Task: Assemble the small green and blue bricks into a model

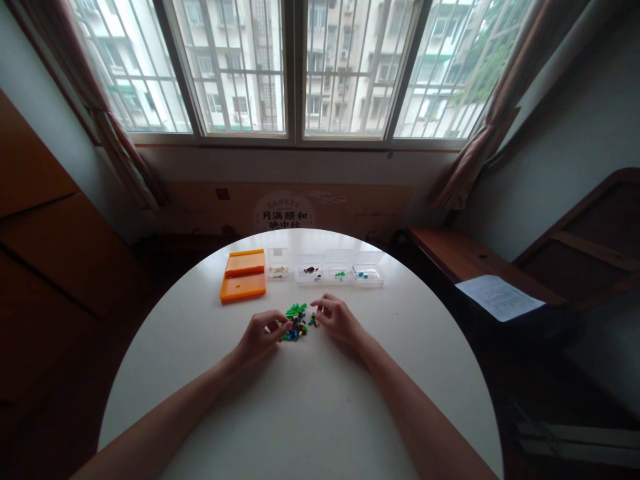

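Note:
A small heap of mixed building bricks (296, 328), green, blue, brown and cream, lies on the white round table (320, 407). My left hand (263, 333) is at the heap's left edge, thumb and index fingertips together against the bricks; whatever they pinch is too small to name. On the right, my right hand (337, 317) hovers beside a few loose bricks (313, 320), its fingers bent and apart, with nothing visible between them. Behind the heap stand open clear plastic boxes: one with cream pieces (278, 271), others with dark brown pieces (311, 270), green pieces (340, 275) and blue pieces (363, 275).
An open orange case (243, 288) with one small piece inside lies at the back left of the table. To the right, a paper sheet (500, 298) rests on a wooden bench (470, 257). A printed cardboard panel (215, 207) stands beneath the barred window (295, 73).

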`<action>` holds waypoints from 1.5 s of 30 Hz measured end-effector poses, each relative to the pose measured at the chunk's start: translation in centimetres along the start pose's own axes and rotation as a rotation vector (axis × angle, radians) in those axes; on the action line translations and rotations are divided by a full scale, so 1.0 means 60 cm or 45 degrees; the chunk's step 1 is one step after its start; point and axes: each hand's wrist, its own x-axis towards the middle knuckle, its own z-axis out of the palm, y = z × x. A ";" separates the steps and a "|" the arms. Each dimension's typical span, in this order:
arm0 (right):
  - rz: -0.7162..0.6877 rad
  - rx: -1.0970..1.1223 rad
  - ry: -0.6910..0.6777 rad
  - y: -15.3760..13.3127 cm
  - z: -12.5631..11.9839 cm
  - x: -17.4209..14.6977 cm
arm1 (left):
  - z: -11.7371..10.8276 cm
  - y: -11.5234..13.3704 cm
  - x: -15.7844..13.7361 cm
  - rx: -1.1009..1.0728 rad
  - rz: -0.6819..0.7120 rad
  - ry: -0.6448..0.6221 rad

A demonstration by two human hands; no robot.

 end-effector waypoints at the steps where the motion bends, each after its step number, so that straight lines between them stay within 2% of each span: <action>1: 0.000 0.006 -0.001 0.000 0.000 0.000 | 0.000 0.000 0.000 0.001 0.003 0.003; 11: -0.025 0.041 -0.049 0.006 -0.001 0.001 | -0.003 0.005 0.000 -0.004 -0.021 -0.006; 22: -0.005 0.023 0.001 0.009 0.000 0.004 | -0.002 -0.001 0.001 -0.017 -0.028 -0.018; 28: 0.050 0.084 0.134 0.004 -0.004 0.010 | -0.001 -0.006 0.000 -0.029 -0.027 -0.014; 32: 0.155 0.296 0.233 -0.019 0.003 0.019 | 0.000 -0.008 -0.001 -0.035 -0.008 0.009; 37: 0.287 0.869 0.020 -0.066 0.029 0.016 | -0.001 -0.012 0.000 -0.062 0.083 0.057; 40: 0.393 1.242 -0.201 -0.077 0.041 0.007 | -0.002 -0.011 0.000 -0.064 0.161 0.046; 42: 0.460 1.385 -0.332 -0.075 0.044 0.003 | -0.003 -0.008 0.000 -0.050 0.209 0.027; 45: 0.528 1.482 -0.398 -0.071 0.040 0.000 | -0.003 -0.001 -0.001 -0.037 0.268 0.050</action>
